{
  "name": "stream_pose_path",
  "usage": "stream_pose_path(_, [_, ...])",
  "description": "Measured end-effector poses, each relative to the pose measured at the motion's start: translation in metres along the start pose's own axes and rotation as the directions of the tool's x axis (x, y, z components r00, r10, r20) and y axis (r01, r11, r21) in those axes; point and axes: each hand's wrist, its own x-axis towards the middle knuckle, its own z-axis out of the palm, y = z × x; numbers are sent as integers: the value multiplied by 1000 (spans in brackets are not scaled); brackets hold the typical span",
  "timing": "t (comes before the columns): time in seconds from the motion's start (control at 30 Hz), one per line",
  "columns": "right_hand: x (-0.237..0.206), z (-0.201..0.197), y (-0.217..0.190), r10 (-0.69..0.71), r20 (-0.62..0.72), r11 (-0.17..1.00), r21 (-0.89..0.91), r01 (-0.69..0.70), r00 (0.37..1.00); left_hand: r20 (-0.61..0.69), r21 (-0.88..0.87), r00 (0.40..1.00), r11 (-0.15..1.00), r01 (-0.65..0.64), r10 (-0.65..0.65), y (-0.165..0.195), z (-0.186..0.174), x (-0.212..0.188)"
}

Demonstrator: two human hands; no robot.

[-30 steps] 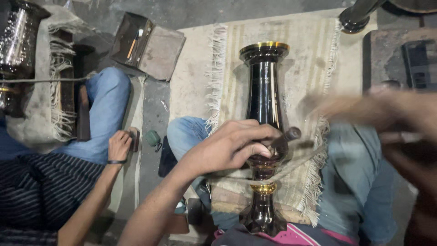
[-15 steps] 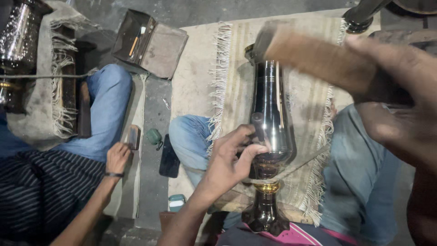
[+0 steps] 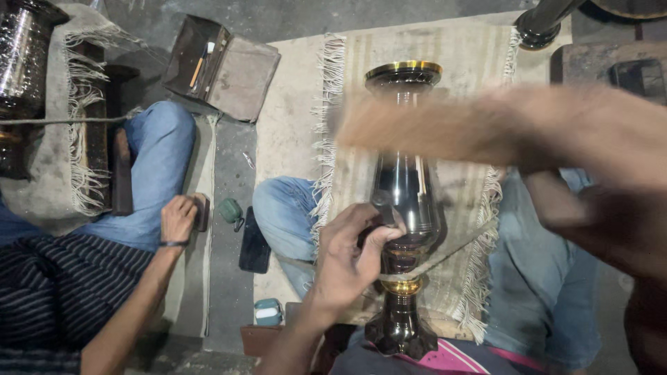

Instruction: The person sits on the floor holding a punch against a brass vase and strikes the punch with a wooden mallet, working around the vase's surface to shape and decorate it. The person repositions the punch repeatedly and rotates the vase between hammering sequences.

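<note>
A tall dark glossy metal vase (image 3: 405,177) with a gold rim stands between my jeans-clad legs on a fringed mat (image 3: 295,132). My left hand (image 3: 347,267) grips a small dark chisel-like tool (image 3: 381,207) and presses its tip against the vase's belly. A thin cord (image 3: 451,246) crosses the vase's neck above a gold band. My right hand (image 3: 604,160) is heavily blurred at the right and closed on a brown wooden mallet (image 3: 424,128), which sweeps across in front of the vase's upper body.
A co-worker in a striped shirt and jeans sits at the left, one hand (image 3: 178,219) on the floor. An open wooden tool box (image 3: 226,69) lies at the back. A dark phone (image 3: 254,248) and a small green object (image 3: 231,210) lie between us. Another metal vessel (image 3: 21,55) stands far left.
My right hand has swung the mallet up close to the camera and back down across the vase. My left hand has slid slightly lower on the vase, still on the tool.
</note>
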Motion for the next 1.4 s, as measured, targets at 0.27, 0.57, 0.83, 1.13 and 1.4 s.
stream_pose_path(0.27, [-1,-3,-7,-140,42,968,-202,145,989,-195,-69,974,992,106,-118,5,26,-19])
stream_pose_path(0.57, [34,-24,-43,-134,-42,984,-126,128,990,-440,-145,883,983,108,-162,-1,53,-32])
stream_pose_path(0.83, [19,-22,-43,-202,-34,944,-271,186,979,-459,-48,885,997,60,-75,-1,53,-32])
stream_pose_path(1.13, [1,-6,-22,-10,61,946,-322,29,998,-194,-91,973,990,105,-121,8,27,-13])
stream_pose_path(1.4, [-62,22,27,206,-37,978,17,-206,978,39,71,997,995,-71,69,15,5,10])
